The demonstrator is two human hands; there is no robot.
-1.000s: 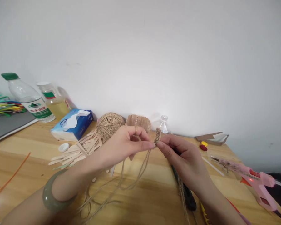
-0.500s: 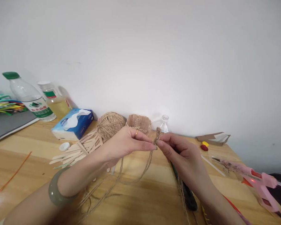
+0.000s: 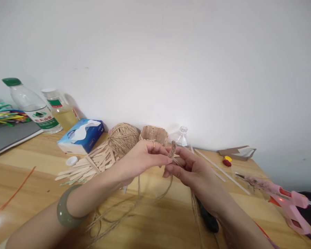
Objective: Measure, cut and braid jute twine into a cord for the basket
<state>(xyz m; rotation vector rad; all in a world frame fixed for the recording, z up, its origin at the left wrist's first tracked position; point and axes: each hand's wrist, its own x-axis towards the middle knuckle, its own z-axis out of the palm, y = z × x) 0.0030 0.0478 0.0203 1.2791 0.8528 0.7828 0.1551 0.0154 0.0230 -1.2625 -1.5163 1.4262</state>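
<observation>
Between my two hands a short braid of jute twine (image 3: pixel 172 148) stands up, its loose strands hanging down toward the table. My left hand (image 3: pixel 147 157) pinches the braid's lower part between thumb and fingers. From the other side, my right hand (image 3: pixel 188 166) is closed on strands of the twine just below the braid, its thumb and fingertips close to my left fingertips. Long twine strands (image 3: pixel 119 216) trail over the table under my left forearm, and others hang beneath my right hand. Part of the grip is hidden behind the fingers.
Behind my hands stand a twine ball (image 3: pixel 123 138), a small wooden-stick basket (image 3: pixel 154 134) and a cut clear bottle top (image 3: pixel 182 135). Craft sticks (image 3: pixel 80 171) and a tissue box (image 3: pixel 80 136) lie left. A pink glue gun (image 3: pixel 282 197), its light glowing, lies right.
My right hand has turned and shifted slightly left and lower, its fingers now under the braid with strands between them. My left hand keeps its pinch almost in place.
</observation>
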